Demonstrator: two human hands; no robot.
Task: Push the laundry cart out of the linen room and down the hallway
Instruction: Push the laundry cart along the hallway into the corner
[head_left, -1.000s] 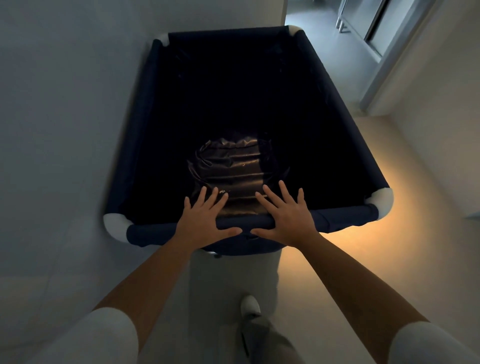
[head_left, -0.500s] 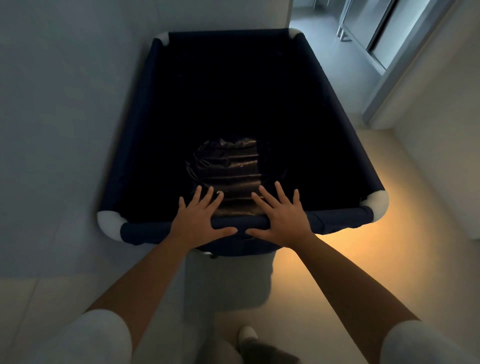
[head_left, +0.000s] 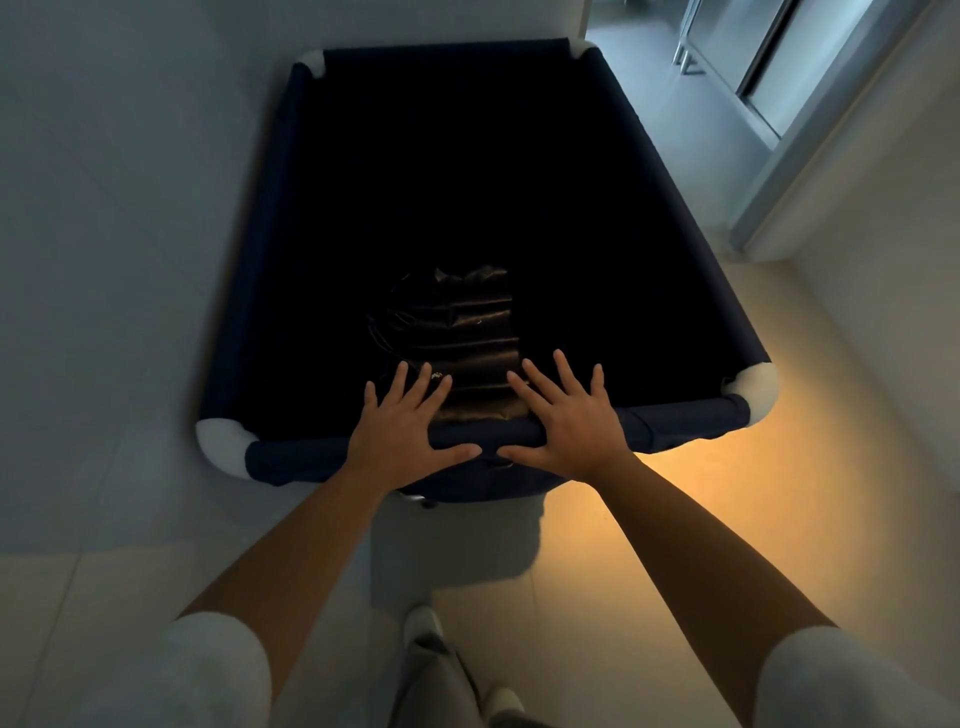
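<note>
A dark navy fabric laundry cart (head_left: 675, 415) with white padded corners fills the middle of the view. Its inside is deep and dark, with a folded shiny dark bundle (head_left: 462, 332) lying at the near end. My left hand (head_left: 402, 431) and my right hand (head_left: 566, 423) rest palm-down, side by side, on the middle of the cart's near rim. The fingers of both hands are spread flat over the rim, pressing on it rather than wrapped around it.
A pale wall (head_left: 119, 208) runs close along the cart's left side. At the upper right stands a metal door frame (head_left: 810, 156) with a lit floor beyond it. Warm light falls on the tiled floor (head_left: 753, 519) to the right. My shoe (head_left: 423, 623) shows below.
The cart has rolled forward along the left wall toward the doorway, with both hands staying flat on its near rim. My feet have stepped along behind it.
</note>
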